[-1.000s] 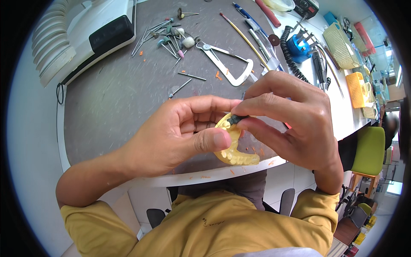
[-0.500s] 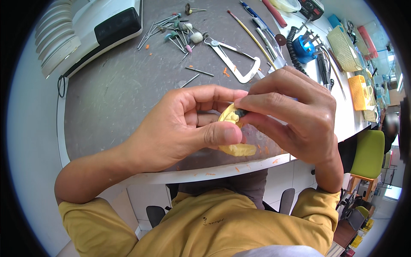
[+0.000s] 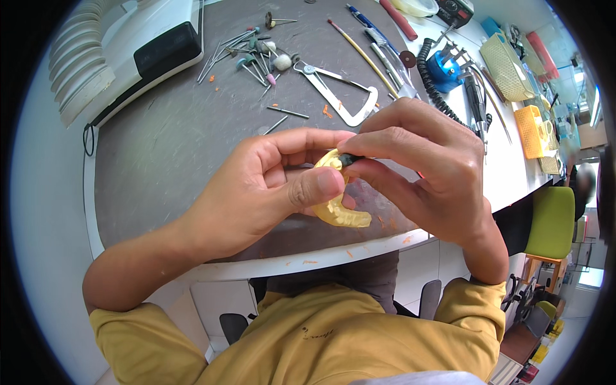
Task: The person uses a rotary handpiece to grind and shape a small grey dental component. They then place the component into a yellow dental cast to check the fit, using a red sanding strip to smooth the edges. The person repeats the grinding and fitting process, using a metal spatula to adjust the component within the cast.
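My left hand [image 3: 276, 186] is closed on a pale yellow dental model [image 3: 345, 217], a curved arch with tooth shapes, thumb on top and fingers behind. One end of the arch points down and right. My right hand [image 3: 423, 163] pinches a small dark grey piece [image 3: 349, 159] between thumb and fingertips, against the upper end of the model. Its exact kind is hard to make out, as the fingers cover part of it. Both hands are above the near part of the grey bench mat [image 3: 160, 160], with the fingertips close together.
Beyond my hands lie a white measuring caliper [image 3: 350, 115], several rotary burs [image 3: 256, 54], a thin brush [image 3: 362, 54] and two loose metal shanks [image 3: 287, 112]. A blue tool stand [image 3: 444, 69] is at the right. A white suction unit [image 3: 170, 51] occupies the far left. Orange shavings [image 3: 326, 111] dot the mat.
The dental model has turned in my left hand, so more of its arch and lower end shows. Both hands sit slightly further left in view, still holding their pieces.
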`<action>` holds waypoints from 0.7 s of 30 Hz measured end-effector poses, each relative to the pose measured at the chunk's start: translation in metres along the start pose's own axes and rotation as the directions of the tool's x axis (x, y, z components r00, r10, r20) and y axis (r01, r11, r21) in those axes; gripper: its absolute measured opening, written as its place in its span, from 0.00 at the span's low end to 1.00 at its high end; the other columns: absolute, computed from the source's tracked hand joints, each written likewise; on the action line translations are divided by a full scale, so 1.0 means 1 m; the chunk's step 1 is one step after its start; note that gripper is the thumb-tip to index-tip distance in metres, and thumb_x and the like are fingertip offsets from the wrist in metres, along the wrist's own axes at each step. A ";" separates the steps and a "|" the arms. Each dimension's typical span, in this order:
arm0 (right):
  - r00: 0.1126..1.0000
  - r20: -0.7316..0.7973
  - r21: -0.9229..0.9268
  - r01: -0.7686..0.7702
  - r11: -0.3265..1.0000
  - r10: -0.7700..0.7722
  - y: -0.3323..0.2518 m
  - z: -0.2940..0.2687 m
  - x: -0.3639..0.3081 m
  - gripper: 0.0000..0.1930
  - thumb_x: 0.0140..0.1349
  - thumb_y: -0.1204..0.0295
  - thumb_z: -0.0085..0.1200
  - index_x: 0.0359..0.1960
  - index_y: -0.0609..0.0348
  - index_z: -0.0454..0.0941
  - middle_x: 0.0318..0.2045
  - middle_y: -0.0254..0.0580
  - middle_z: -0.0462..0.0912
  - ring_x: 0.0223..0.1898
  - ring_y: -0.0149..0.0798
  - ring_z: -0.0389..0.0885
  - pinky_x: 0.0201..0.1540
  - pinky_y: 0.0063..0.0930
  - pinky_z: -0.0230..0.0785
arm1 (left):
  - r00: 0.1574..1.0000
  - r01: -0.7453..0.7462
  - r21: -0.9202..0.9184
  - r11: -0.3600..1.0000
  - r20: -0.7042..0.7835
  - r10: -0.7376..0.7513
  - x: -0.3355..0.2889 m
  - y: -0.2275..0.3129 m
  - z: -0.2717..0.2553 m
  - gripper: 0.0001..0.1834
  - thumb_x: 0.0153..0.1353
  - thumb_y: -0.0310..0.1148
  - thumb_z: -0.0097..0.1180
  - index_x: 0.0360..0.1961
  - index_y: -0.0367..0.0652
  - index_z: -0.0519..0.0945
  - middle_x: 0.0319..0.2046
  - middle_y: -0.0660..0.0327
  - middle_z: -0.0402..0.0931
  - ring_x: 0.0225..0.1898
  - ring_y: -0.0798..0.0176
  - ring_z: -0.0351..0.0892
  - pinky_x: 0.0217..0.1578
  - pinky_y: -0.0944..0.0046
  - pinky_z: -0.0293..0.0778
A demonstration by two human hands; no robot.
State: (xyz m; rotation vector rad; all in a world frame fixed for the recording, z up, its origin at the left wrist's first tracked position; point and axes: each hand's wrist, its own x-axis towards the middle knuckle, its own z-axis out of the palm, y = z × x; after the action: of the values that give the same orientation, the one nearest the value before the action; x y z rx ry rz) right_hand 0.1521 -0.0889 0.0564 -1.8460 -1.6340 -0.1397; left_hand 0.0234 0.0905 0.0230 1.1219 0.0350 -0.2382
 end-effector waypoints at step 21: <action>0.928 0.066 -0.413 -0.309 0.857 0.367 0.088 -0.027 0.030 0.08 0.59 0.72 0.61 0.36 0.62 0.83 0.28 0.48 0.85 0.31 0.46 0.84 0.38 0.36 0.75 | 0.999 0.031 -0.130 0.991 -0.005 -0.032 0.002 0.002 0.001 0.35 0.71 0.48 0.49 0.71 0.39 0.57 0.62 0.48 0.69 0.57 0.52 0.78 0.49 0.59 0.82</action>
State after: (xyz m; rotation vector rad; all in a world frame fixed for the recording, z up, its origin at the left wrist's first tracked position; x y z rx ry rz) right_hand 0.2482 -0.0777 0.0571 -2.4808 -1.4129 -0.2000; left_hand 0.0257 0.0901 0.0254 0.9928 0.0736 -0.2571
